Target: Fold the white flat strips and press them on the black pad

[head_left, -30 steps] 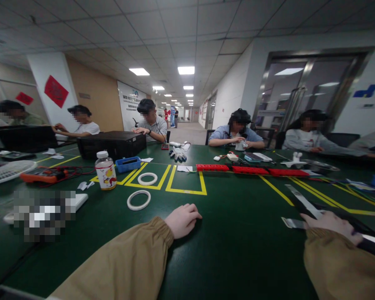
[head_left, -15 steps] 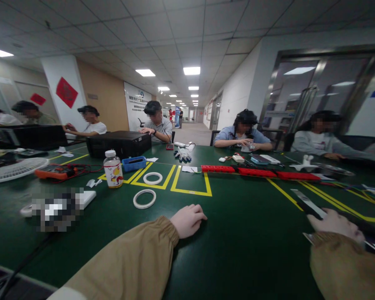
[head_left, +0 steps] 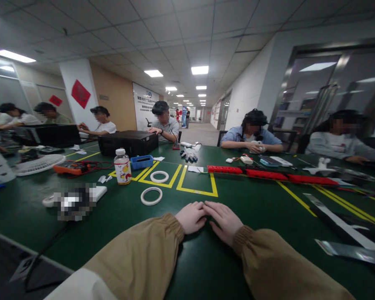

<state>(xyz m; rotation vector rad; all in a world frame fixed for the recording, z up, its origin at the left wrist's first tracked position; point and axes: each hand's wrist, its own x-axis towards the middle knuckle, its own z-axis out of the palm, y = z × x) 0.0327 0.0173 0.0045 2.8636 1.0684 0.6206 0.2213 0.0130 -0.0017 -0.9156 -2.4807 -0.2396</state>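
Observation:
My left hand (head_left: 191, 217) rests on the green tabletop (head_left: 206, 266), its fingers loosely bent and nothing seen in it. Beside it lies my right hand (head_left: 224, 221), fingers stretched out and thumb apart, holding nothing. Their fingertips meet in front of me. Ahead is a rectangle of yellow tape (head_left: 197, 192) stuck to the table. Nearest my left hand is a roll of white tape (head_left: 151, 202), with a second tape roll (head_left: 159, 181) behind it. Far to the right of my right hand are a long pale strip (head_left: 346, 227) and a shiny flat strip (head_left: 350, 250).
Red power-strip-like bars (head_left: 265, 176) run along the middle right. On the left stand a bottle (head_left: 122, 168), a blue tray (head_left: 142, 161), an orange multimeter (head_left: 71, 167) and a blurred device with a cable. A black case (head_left: 128, 143) and gloves (head_left: 188, 154) are farther back; several people sit around.
My right hand has left the strips at the right and come to the middle, meeting my left hand. My left hand stays at about the same place. The view has turned slightly left.

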